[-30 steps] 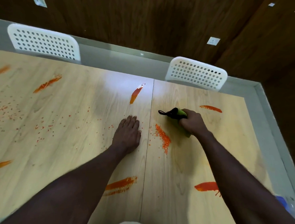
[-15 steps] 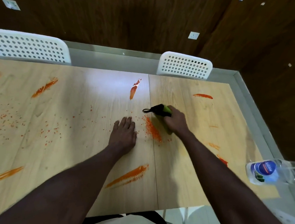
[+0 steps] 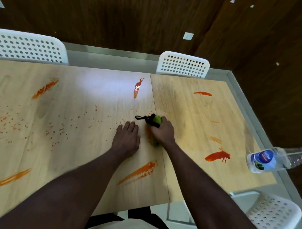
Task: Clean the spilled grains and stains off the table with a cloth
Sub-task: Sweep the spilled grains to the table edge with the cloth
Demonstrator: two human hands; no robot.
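Note:
My right hand grips a bunched green cloth with a black loop and presses it on the light wooden table, just left of the seam between the two tabletops. A small heap of orange grains lies against the cloth's left edge. My left hand rests flat on the table right beside it, fingers straight. Loose orange grains dot the table to the left. Orange-red stains streak the table in several places, one near the front.
A clear plastic water bottle lies on its side at the table's right edge. Two white perforated chairs stand at the far side, another at the near right. A dark wood wall runs behind.
My right hand has pushed the cloth and the grain heap leftward across the seam, close to my left hand. The left hand has stayed put. The view has shifted.

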